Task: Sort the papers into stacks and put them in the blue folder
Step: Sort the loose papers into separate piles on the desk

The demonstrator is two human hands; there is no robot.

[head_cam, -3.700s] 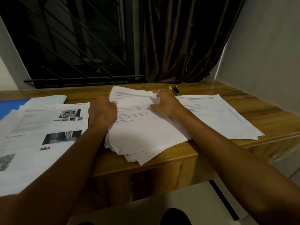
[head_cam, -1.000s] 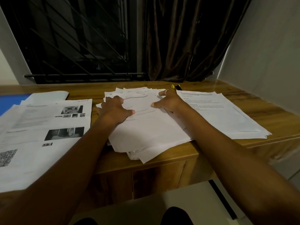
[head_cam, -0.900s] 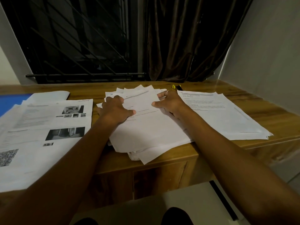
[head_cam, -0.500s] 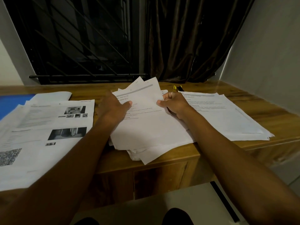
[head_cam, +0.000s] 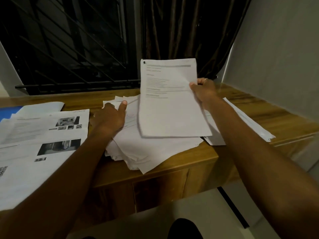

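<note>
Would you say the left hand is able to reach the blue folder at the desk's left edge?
Probably yes: the left hand holds nothing, though white printed sheets overlap the blue folder, showing only its corner.

Both forearms (head_cam: 255,152) bare; thin ring (head_cam: 205,79) on the right hand (head_cam: 204,91)

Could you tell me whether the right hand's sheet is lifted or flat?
Lifted: the right hand pinches the sheet by its edge, tilted above the middle pile.
</note>
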